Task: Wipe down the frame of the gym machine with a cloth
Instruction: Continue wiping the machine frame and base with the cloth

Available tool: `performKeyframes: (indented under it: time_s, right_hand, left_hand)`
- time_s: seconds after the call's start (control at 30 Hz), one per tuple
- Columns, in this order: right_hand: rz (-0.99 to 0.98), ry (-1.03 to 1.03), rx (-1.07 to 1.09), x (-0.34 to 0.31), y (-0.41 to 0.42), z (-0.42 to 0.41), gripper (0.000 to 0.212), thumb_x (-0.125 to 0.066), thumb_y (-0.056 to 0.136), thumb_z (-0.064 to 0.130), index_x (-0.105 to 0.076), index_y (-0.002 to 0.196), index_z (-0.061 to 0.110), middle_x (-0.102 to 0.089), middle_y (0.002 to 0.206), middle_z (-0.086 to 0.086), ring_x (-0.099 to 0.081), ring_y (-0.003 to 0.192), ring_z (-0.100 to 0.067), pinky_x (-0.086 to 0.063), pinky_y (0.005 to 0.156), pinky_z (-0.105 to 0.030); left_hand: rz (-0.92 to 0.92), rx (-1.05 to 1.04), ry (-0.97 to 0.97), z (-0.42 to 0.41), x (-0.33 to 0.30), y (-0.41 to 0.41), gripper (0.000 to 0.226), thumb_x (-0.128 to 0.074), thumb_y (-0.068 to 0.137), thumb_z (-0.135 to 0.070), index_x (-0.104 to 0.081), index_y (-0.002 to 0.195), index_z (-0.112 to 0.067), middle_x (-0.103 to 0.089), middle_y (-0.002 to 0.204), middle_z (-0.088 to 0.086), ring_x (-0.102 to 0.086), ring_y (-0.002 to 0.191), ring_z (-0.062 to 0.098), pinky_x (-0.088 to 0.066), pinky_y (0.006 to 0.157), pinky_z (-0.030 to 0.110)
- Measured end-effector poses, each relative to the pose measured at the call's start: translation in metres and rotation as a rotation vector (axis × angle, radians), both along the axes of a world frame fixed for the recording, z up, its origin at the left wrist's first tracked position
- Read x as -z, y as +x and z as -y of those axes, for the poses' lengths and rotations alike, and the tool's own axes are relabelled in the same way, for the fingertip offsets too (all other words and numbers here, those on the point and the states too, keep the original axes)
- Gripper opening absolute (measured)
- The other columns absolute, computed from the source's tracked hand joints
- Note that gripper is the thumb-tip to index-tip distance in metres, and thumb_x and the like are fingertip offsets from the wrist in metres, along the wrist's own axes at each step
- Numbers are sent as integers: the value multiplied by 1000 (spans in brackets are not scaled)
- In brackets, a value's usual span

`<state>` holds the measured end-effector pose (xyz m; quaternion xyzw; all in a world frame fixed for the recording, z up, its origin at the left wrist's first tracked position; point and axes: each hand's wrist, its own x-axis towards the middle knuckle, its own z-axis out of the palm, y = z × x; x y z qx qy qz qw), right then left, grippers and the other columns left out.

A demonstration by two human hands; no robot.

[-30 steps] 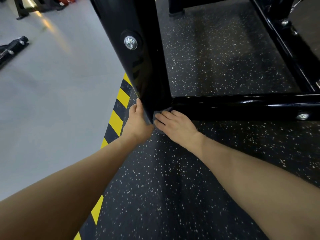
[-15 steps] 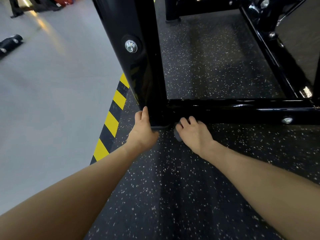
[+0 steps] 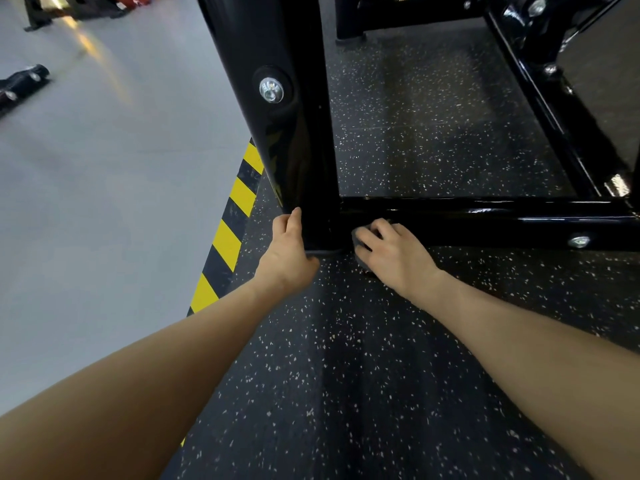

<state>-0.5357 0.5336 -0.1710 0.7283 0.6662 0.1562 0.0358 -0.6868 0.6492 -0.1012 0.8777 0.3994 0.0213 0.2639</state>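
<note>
At the frame (image 3: 485, 220) base, right hand (image 3: 394, 252) grips cloth (image 3: 358, 239).

Glossy black frame (image 3: 485, 220), speckled dark mat (image 3: 346, 358), yellow-black stripe (image 3: 228, 230).

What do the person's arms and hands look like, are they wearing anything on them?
Nothing is worn that shows. Both forearms are bare from the bottom edge of the picture up to the wrists, with no sleeves in view. The left hand and the right hand have no gloves, and no watch, bracelet or ring is visible. The fingernails look short and plain.
</note>
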Motion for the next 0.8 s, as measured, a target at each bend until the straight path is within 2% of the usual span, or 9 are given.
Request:
performKeyframes:
  time_s: [0.1,0.23,0.4,0.53,0.63,0.67,0.7,0.73,0.8]
  right_hand:
    - [-76,1,90,-2,-12,-4,34,-87,44,14,-72,74,17,-64,98,-3,-59,80,-29,-50,58,-34]
    - [-109,197,-116,-24,-37,-44,19,-58,75,20,-72,88,20,-64,106,4,-59,98,-24,-49,72,-33]
    - [-33,-54,-127,-12,-25,-52,14,-73,72,27,-77,84,27,-63,119,10,-58,111,-14,-47,81,-28]
    - [68,-183,-46,0,-5,-20,18,-61,84,22,-75,95,22,-54,134,6,-49,124,-17,-44,92,-30]
    - [49,-161,12,1,6,1,4,-79,66,21,-76,69,21,-66,112,5,-60,106,-18,-51,77,-30]
    - [8,-202,45,-2,8,6,11,-84,58,19,-74,60,20,-68,104,4,-63,98,-19,-51,72,-30]
    - [-17,-221,61,-3,10,12,11,-84,59,17,-74,63,18,-69,105,2,-63,100,-21,-51,73,-31]
    - [-16,-260,80,-6,10,17,8,-78,70,17,-76,78,16,-64,117,0,-58,111,-22,-49,81,-34]
    - [-19,-367,206,-6,11,28,27,-55,92,17,-65,117,16,-45,140,-2,-34,133,-23,-37,99,-36]
  left_hand:
    - [5,8,2,0,2,-1,84,-60,87,-13,-6,152,-17,-16,150,1,-48,119,28,-45,90,36]
    - [12,2,9,-5,4,-3,81,-58,87,-9,-9,151,-13,-19,148,4,-48,121,28,-44,95,37]
    - [-8,7,0,-4,0,-5,83,-60,86,-7,-10,151,-13,-19,147,5,-48,118,28,-44,95,38]
    - [-61,18,29,3,3,-3,82,-58,87,-9,-8,152,-16,-17,149,2,-51,114,29,-44,83,34]
    - [-62,41,0,13,7,2,83,-59,87,-8,-8,152,-16,-16,150,2,-49,118,29,-43,87,33]
    - [-58,53,-10,17,7,3,83,-60,87,-8,-9,152,-16,-16,149,2,-49,120,28,-43,88,33]
    - [-56,64,-17,20,7,5,83,-60,86,-8,-9,152,-16,-16,149,2,-48,121,28,-43,90,34]
    - [-55,73,-23,22,6,7,83,-60,86,-8,-9,152,-16,-17,149,2,-48,121,27,-44,91,35]
    - [-50,86,-36,28,4,11,83,-60,86,-9,-9,152,-16,-17,148,1,-48,121,27,-46,91,35]
